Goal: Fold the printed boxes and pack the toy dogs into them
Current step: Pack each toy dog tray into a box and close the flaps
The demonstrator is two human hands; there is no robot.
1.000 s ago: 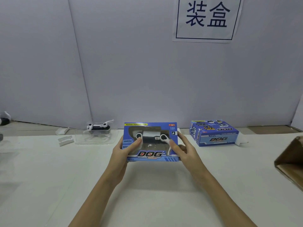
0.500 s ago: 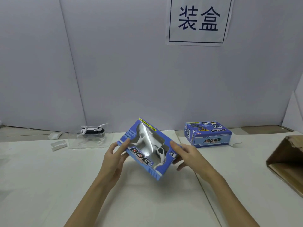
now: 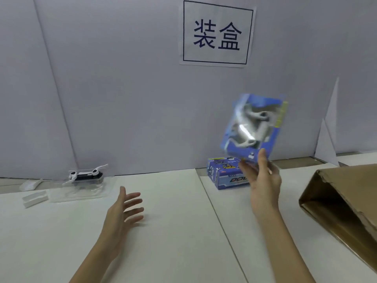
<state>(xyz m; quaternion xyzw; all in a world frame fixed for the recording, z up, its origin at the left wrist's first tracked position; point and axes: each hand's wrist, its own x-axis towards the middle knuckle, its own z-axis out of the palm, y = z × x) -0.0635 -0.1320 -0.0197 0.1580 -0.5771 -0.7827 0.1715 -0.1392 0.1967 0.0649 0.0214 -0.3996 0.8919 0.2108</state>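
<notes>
So your right hand [image 3: 263, 178] has the packed box [image 3: 253, 127] up in the air, tilted and blurry, pinched at its lower edge with the thumb on the front and the fingers [image 3: 247, 170] behind; your left hand [image 3: 124, 209] hangs over the worktop [image 3: 173, 231] with its fingers spread wide, holding nothing; that box looks like thin printed card with a clear window, so I'd guess it's light but dents easily, and a one-corner pinch lets it swing; better to take it by the two short sides, off the window; the second blue box [image 3: 224, 174] sits right under your hand by the back wall, and the brown carton [image 3: 342, 203] opens toward you on the right with a rough card lip, so mind that edge; the next toy dog [image 3: 85, 174] waits in its clear tray [image 3: 81, 190] far left, well apart; plenty of bare room in between.
</notes>
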